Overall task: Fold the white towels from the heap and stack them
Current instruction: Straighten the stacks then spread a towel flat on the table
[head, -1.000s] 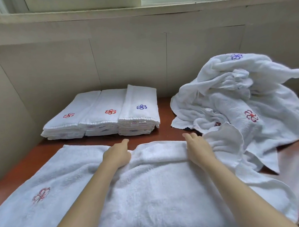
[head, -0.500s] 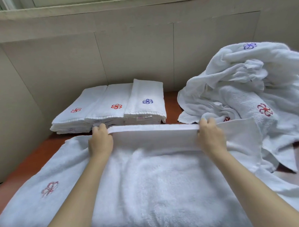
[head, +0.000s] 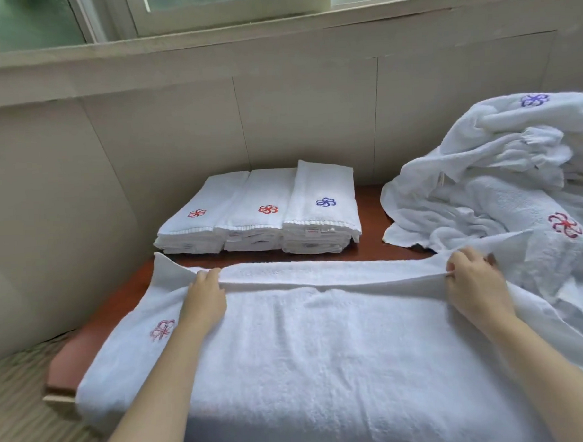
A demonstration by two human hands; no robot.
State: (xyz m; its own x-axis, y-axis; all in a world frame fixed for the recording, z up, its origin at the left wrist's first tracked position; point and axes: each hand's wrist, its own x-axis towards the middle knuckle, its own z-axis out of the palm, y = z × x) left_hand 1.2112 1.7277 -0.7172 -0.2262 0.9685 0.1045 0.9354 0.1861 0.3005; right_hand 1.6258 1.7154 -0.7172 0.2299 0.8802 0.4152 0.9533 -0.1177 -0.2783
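Brown table [head: 371,250], folded stacks [head: 260,215], heap [head: 502,185] — towel [head: 322,353] foremost

The spread towel [head: 322,353] lies nearest, folded stacks [head: 259,212] behind it, the heap [head: 502,185] at right.

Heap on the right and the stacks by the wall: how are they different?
The heap is crumpled and loose; the stacks are folded flat and neat. The heap is one big pile; the stacks are three, side by side. The heap rises higher than the stacks. Both are white towels with stitched red and blue flowers, and both are on the same table.
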